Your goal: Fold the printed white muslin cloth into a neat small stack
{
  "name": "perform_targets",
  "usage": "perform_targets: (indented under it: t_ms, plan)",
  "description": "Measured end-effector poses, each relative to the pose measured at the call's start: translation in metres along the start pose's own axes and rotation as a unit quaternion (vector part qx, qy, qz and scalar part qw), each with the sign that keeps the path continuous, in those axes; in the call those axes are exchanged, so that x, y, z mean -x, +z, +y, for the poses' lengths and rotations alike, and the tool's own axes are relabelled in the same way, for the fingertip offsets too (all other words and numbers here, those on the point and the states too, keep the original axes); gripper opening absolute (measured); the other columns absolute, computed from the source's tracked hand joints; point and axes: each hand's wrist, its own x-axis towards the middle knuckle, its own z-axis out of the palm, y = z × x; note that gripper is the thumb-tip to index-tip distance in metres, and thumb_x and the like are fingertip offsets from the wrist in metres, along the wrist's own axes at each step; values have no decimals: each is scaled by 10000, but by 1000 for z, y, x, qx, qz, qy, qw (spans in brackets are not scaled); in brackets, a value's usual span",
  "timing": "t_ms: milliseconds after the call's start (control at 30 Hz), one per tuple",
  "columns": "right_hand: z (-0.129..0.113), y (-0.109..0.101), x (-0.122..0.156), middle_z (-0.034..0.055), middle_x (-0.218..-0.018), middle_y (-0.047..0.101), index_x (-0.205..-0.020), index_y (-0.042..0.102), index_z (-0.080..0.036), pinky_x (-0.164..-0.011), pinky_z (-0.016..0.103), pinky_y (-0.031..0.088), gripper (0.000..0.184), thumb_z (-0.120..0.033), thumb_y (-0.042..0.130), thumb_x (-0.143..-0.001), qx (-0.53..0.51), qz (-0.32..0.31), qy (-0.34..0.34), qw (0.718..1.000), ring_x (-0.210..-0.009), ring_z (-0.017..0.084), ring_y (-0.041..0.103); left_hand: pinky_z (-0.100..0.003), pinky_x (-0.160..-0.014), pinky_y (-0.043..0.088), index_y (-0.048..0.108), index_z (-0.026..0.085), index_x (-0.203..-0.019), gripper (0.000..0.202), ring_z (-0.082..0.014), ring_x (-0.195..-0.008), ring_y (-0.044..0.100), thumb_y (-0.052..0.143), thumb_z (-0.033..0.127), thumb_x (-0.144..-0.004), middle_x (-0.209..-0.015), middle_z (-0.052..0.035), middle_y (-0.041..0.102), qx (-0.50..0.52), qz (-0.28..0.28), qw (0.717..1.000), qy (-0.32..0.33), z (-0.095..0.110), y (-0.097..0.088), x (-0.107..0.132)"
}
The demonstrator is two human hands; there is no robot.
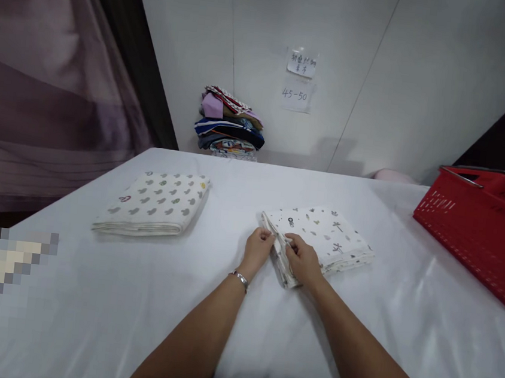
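Observation:
A folded white cloth [316,226] printed with small palm trees and other figures lies right of centre on the white-covered table. My left hand [259,248], with a bracelet on the wrist, pinches the layered left edge of this cloth. My right hand [303,259] grips the same edge from the other side, its fingers curled on the fabric. The cloth's near left corner is lifted a little and hangs toward me. To the left lies a second folded white cloth [156,203] with grey printed shapes, apart from both hands.
A red plastic basket [478,231] stands at the right side of the table [131,308]. Behind the table is a pile of folded fabrics [230,123] against the wall, left of two paper notes [299,79]. A purple curtain [42,83] hangs at the left.

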Motion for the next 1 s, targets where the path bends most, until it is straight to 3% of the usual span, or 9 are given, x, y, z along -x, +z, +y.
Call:
perform_targets:
  t_ms: [133,333,567,767,900,1000]
  plan:
    - [0,1,1,-28,-735,623,-1077,572,-249,-610,236,389,306,-250,429,-807,7,3,-11,1000,-632,134,548,-228,-597,420,574,178,-926,223,-121,-646,572,607,275,-728,-743,-15,618,-23,2,1000,6,0,1,-4]
    - [0,3,1,-8,-793,650,-1099,583,-235,-643,259,412,325,-267,414,-824,22,-2,-10,1000,-669,151,570,-219,-590,405,586,170,-921,217,-124,-654,570,594,235,-715,-746,-18,622,-73,41,996,13,11,0,-12]
    - [0,2,0,36,-962,670,-1115,607,-207,-789,306,450,358,-251,419,-814,26,-6,-17,999,-844,183,599,-231,-601,382,665,168,-759,130,-147,-662,576,556,200,-696,-729,-31,667,-72,33,997,12,22,-1,-26]
    - [2,4,0,25,-1110,639,-1112,613,-229,-921,319,412,348,-219,430,-816,15,-14,-33,999,-1042,184,561,-231,-615,382,684,167,-655,170,-158,-666,567,526,211,-698,-664,-25,666,-35,26,999,5,22,2,-33]
    - [1,3,0,27,-1110,639,-1116,612,-232,-907,315,419,342,-223,423,-831,25,-20,-39,999,-1035,183,566,-217,-613,388,689,154,-728,181,-136,-667,549,529,234,-710,-689,-17,661,22,21,999,-18,20,2,-36]
    - [-1,3,0,31,-1093,644,-1117,611,-225,-885,311,425,342,-219,418,-834,36,-27,-47,998,-1014,183,572,-214,-555,370,677,135,-736,235,-114,-569,497,524,314,-740,-587,-2,602,68,17,996,-52,20,0,-37]
